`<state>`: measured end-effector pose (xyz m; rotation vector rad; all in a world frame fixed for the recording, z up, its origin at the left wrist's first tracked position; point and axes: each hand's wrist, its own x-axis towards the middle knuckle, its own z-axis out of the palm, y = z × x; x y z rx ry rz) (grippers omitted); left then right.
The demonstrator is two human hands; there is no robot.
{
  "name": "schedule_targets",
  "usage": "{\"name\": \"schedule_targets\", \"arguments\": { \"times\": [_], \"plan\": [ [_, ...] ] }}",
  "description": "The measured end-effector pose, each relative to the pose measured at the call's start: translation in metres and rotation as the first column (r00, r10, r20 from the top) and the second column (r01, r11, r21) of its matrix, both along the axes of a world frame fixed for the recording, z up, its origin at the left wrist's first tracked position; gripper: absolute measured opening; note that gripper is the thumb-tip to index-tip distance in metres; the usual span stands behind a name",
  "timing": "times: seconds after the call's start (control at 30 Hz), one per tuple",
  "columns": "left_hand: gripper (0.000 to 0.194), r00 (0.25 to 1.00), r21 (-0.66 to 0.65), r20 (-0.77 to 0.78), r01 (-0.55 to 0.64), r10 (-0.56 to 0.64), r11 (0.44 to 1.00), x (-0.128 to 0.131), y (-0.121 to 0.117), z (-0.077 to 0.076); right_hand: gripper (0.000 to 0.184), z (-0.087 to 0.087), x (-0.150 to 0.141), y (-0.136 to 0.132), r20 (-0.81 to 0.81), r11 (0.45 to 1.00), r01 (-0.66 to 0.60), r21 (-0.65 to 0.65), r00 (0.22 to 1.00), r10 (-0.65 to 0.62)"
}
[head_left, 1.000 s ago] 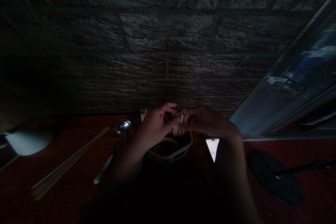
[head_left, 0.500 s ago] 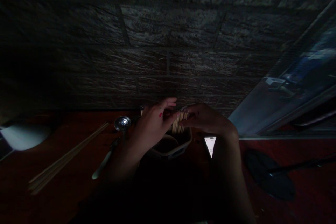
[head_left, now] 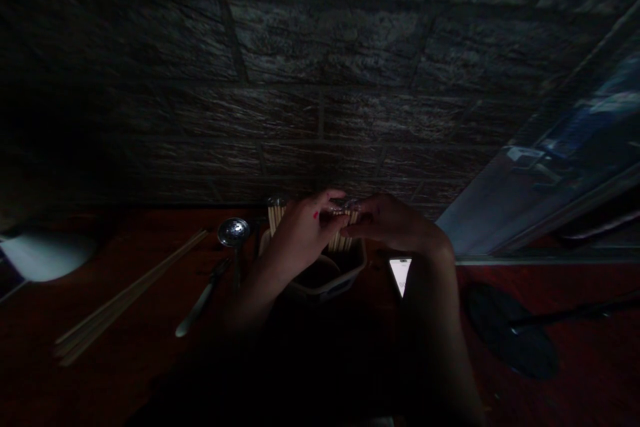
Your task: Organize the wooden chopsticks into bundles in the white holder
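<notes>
Currently, handling step, lower centre: left hand point(head_left: 303, 230) and right hand point(head_left: 393, 221) pinch upright bundle of pale, slim wooden sticks point(head_left: 342, 236) near clear plastic top point(head_left: 350, 205), lower ends apparently inside dark, pale-rimmed tub point(head_left: 345, 279). Next move likely calls for steady fingertips.

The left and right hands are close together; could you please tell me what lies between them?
In the head view, a bundle of pale sticks lies between the left hand and right hand, with something shiny on top.
</notes>
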<state>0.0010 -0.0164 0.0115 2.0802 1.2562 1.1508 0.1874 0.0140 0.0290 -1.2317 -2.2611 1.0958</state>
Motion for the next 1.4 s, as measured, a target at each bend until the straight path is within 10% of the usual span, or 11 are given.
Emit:
{"name": "schedule_targets", "arguments": {
  "times": [1.4],
  "plan": [
    [0.030, 0.998, -0.059, 0.062, 0.033, -0.029, 0.998, -0.007, 0.005, -0.004, 0.029, -0.008, 0.013, 0.000, -0.316, 0.998, 0.015, -0.068, 0.948, -0.036]
  ]
}}
